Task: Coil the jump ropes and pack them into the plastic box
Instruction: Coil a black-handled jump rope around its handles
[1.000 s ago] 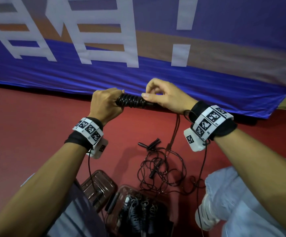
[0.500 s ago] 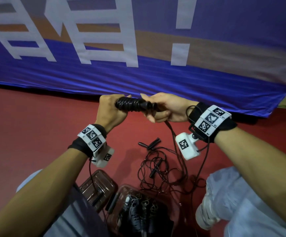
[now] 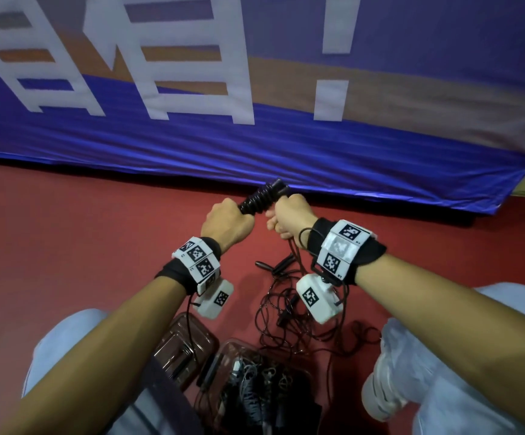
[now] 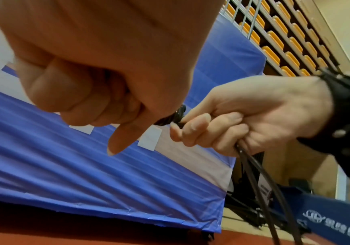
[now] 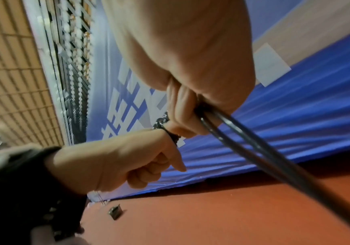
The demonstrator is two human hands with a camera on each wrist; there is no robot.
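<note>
**Both fists closed on one rope**

Clear plastic box sits on the red floor, near the tangled black ropes. Left hand fists the black rope-wound handle bundle; right hand grips its trailing cord tightly.

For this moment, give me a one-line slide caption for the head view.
Left hand grips the wound jump rope handles while right hand pulls the cord taut above the plastic box.
</note>
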